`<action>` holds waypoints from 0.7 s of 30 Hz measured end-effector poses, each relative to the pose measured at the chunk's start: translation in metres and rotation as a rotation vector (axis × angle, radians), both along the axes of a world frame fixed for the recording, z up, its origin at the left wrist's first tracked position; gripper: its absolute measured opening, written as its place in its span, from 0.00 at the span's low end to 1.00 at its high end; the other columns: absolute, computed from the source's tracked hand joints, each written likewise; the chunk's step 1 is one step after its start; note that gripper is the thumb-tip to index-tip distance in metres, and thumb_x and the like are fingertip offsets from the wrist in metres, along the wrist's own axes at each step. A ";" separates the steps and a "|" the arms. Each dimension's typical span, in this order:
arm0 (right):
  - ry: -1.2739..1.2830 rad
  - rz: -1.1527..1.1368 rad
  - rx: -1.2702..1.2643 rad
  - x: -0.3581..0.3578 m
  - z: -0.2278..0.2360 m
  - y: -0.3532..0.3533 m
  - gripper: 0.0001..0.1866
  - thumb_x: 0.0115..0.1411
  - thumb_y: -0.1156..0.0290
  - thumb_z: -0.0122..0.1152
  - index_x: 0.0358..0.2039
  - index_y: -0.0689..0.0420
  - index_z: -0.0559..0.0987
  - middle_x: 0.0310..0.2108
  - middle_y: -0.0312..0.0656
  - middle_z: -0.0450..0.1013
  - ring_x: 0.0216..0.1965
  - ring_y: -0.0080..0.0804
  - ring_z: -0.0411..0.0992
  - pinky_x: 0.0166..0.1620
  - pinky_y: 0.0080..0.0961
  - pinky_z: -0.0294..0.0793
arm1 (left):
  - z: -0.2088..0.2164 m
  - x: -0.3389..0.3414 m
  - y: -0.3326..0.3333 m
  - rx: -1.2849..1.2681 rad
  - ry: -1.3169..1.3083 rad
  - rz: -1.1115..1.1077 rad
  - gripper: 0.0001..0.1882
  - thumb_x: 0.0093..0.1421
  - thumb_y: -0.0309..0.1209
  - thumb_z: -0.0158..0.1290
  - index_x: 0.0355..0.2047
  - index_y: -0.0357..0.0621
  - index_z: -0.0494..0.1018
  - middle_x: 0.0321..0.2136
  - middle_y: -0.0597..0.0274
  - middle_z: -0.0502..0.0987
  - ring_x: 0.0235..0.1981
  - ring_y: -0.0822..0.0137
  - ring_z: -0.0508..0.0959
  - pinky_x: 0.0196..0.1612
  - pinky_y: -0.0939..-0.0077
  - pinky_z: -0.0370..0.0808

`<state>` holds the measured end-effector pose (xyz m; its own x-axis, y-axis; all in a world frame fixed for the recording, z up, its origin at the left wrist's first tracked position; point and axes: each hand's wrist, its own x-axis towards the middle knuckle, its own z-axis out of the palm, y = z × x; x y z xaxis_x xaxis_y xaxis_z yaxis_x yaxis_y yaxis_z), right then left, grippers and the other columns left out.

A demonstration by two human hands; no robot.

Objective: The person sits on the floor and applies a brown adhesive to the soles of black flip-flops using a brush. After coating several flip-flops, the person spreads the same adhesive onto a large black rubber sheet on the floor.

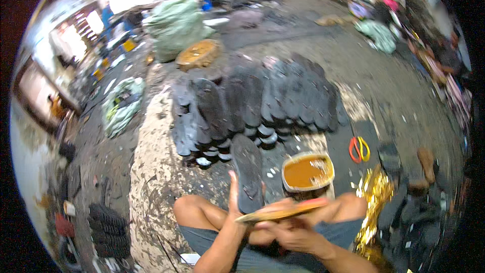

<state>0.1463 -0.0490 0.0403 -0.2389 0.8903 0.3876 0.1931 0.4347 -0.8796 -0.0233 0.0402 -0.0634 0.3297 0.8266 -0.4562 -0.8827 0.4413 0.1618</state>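
My left hand (234,197) grips a black shoe sole (246,169) and holds it upright, with fingers along its sides. My right hand (295,235) is closed round a long flat stick-like tool (275,214), yellowish with a red end, blurred by motion; its exact kind does not show. The tool crosses in front of the sole's lower end and my left wrist; whether it touches them I cannot tell. Right of the sole stands an open tub (331,166) of thick orange-brown liquid. Beyond it, many dark soles (252,91) lie in overlapping rows.
Scissors (359,149) with red and yellow handles lie on a dark sheet at the right. Crumpled gold foil (373,202) is beside my right knee. Further off are a round wooden block (198,54), a bulging green sack (177,26) and a smaller green bag (123,106). Stacked black pieces (107,230) sit left.
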 end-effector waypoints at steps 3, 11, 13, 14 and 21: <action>0.246 -0.477 -0.143 0.043 0.013 0.014 0.17 0.62 0.67 0.69 0.46 0.61 0.75 0.45 0.43 0.72 0.49 0.34 0.71 0.54 0.34 0.72 | -0.029 0.006 -0.027 -0.097 -0.027 0.139 0.34 0.69 0.60 0.43 0.58 0.42 0.68 0.49 0.49 0.77 0.48 0.51 0.77 0.55 0.43 0.76; 0.117 -0.765 -0.513 0.085 -0.010 0.024 0.27 0.69 0.57 0.62 0.59 0.65 0.73 0.51 0.45 0.75 0.50 0.33 0.72 0.55 0.31 0.72 | 0.013 -0.079 -0.041 0.055 0.253 -0.024 0.21 0.67 0.30 0.55 0.59 0.41 0.69 0.55 0.55 0.75 0.54 0.57 0.77 0.53 0.55 0.81; 0.266 -0.829 -0.466 0.104 -0.023 0.022 0.24 0.67 0.57 0.65 0.52 0.64 0.75 0.45 0.42 0.76 0.44 0.29 0.73 0.45 0.27 0.75 | 0.033 -0.132 -0.005 0.169 0.634 0.094 0.25 0.66 0.29 0.56 0.62 0.43 0.66 0.54 0.57 0.75 0.51 0.58 0.78 0.48 0.57 0.83; 0.381 -0.799 -0.364 0.113 -0.031 0.023 0.23 0.67 0.56 0.65 0.50 0.63 0.76 0.43 0.41 0.76 0.41 0.28 0.73 0.42 0.25 0.76 | 0.040 -0.160 0.020 0.267 0.848 0.135 0.27 0.65 0.29 0.56 0.64 0.46 0.66 0.52 0.59 0.75 0.50 0.60 0.78 0.45 0.58 0.84; 0.228 -0.902 -0.337 0.115 -0.036 0.019 0.26 0.67 0.54 0.64 0.51 0.65 0.75 0.43 0.40 0.75 0.43 0.30 0.71 0.44 0.27 0.74 | -0.008 -0.253 0.183 0.082 1.101 0.269 0.23 0.66 0.21 0.46 0.62 0.42 0.68 0.45 0.62 0.76 0.39 0.68 0.78 0.41 0.67 0.85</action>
